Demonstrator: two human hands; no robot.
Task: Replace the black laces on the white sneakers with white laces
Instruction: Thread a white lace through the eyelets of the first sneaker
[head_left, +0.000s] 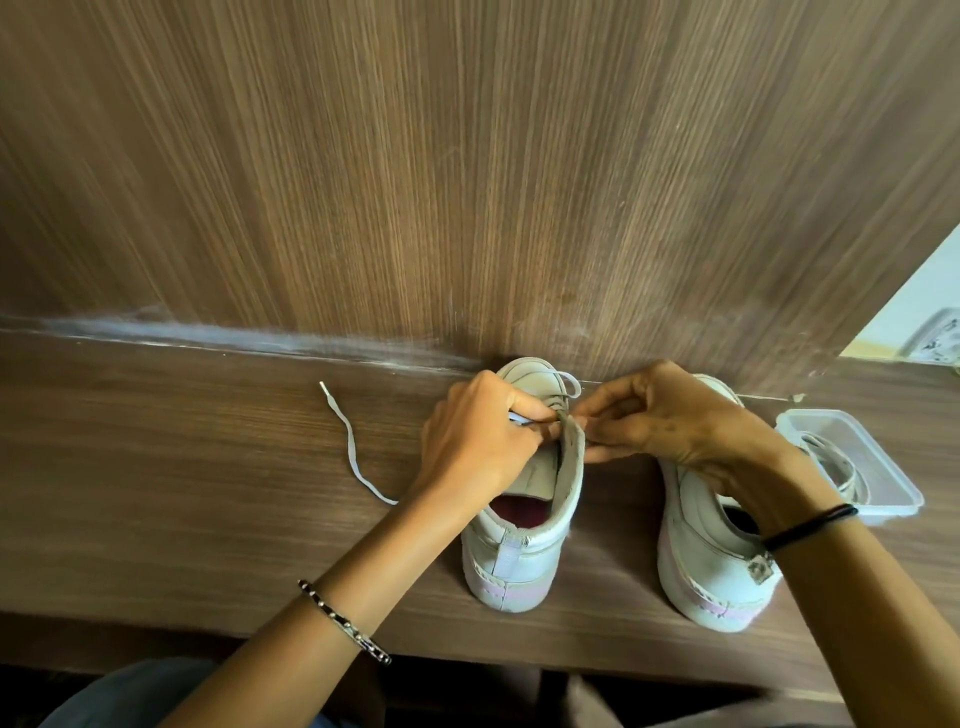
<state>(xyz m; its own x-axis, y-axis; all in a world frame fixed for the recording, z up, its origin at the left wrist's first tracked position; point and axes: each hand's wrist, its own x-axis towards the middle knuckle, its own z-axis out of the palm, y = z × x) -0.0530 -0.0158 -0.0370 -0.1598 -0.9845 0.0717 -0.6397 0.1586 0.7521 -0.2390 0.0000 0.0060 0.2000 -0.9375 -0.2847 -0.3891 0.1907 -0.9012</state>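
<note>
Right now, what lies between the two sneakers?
Head view: only bare wooden surface between left sneaker and right sneaker; the right hand reaches across its far end.

A wood-grain panel (467, 156) rose behind a matching brown table (156, 493), a whitish streak (208, 335) marking their joint; a brightly lit pale wall (924, 291) showed at far right.

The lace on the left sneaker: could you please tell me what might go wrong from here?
1. The lace trails loose across the table; a tug by the left hand may leave uneven ends.
2. The right hand reaches over the right sneaker, whose heel sits near the table's front edge; the forearm might nudge it off.
</note>
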